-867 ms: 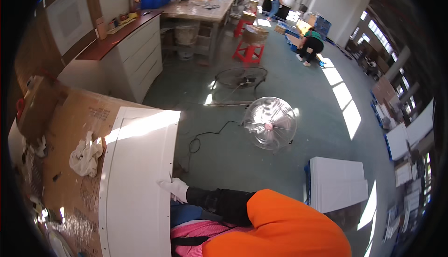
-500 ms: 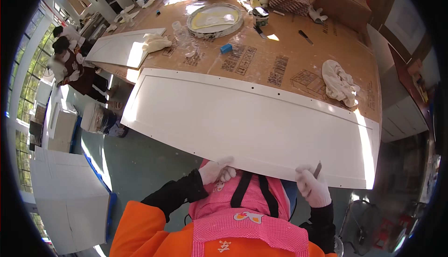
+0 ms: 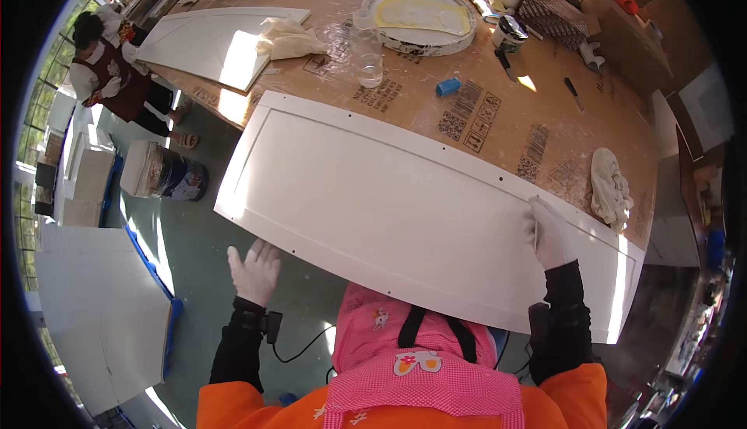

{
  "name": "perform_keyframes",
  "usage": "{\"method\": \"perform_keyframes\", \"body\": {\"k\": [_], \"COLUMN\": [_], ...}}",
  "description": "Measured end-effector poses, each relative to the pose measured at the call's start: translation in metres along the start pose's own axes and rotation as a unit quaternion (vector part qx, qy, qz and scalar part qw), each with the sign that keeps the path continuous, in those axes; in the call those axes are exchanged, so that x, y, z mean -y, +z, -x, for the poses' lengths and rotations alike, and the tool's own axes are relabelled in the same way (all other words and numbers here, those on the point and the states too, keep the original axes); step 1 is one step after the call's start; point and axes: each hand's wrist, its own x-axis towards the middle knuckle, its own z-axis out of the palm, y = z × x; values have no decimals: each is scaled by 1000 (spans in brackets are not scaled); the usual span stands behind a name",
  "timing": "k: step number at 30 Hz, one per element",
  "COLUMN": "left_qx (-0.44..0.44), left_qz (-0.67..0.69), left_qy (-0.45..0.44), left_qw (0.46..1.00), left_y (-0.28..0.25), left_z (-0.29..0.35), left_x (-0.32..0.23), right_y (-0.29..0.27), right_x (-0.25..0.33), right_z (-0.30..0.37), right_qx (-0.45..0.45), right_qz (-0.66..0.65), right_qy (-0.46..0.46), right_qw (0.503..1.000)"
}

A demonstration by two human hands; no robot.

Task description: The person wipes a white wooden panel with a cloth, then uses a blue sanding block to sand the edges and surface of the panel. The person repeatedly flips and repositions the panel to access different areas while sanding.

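Observation:
A long white panel (image 3: 389, 203) with a recessed border and small dark holes lies across the near side of the cardboard-covered table, its near edge jutting out over the floor towards me. My left hand (image 3: 257, 273), in a white glove, is beside the panel's near left edge, fingers extended towards it and thumb apart; its fingertips partly go out of sight at the edge. Over the right part of the panel, near the far edge, my gloved right hand (image 3: 551, 236) has its fingers curled together. What those fingers hold, if anything, is hidden.
Across the table (image 3: 424, 110) are a white cloth (image 3: 611, 189), a blue block (image 3: 448, 87), a dark knife (image 3: 574, 94), a plastic bottle (image 3: 367, 55), a round lid (image 3: 424, 20) and another white panel (image 3: 202, 43). A person (image 3: 117, 79) stands far left, near a bucket (image 3: 163, 172).
My left hand has moved left along the near edge and opened. The right hand has gone from the near edge to the far side; the thin grey tool it held no longer shows.

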Motion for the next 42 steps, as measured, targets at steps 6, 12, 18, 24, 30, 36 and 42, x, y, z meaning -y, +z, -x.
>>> {"method": "perform_keyframes", "body": {"k": [6, 12, 18, 24, 30, 36, 42], "left_qx": [-173, 13, -61, -56, 1, 31, 343], "left_qz": [-300, -439, -493, -459, -386, -364, -561], "left_qy": [102, -101, -29, -111, -218, -307, -101], "left_qw": [932, 893, 867, 880, 897, 879, 746], "left_y": [-40, 15, 3, 49, 76, 94, 11], "left_z": [-76, -184, -182, -169, -117, -121, -127], "left_x": [-207, -201, -212, -166, -124, -111, -120], "right_y": [13, -232, -142, -46, 242, 468, 514], "right_x": [102, 65, 48, 48, -44, -52, -51], "right_z": [-124, -115, -78, -8, -51, -23, 54], "right_qx": [-231, -523, -393, -195, -393, -147, 329], "right_qz": [539, 558, 379, 609, 595, 536, 188], "right_qy": [-217, 16, -70, 89, -95, -303, -262], "right_qw": [780, 645, 835, 764, 695, 774, 888]}}
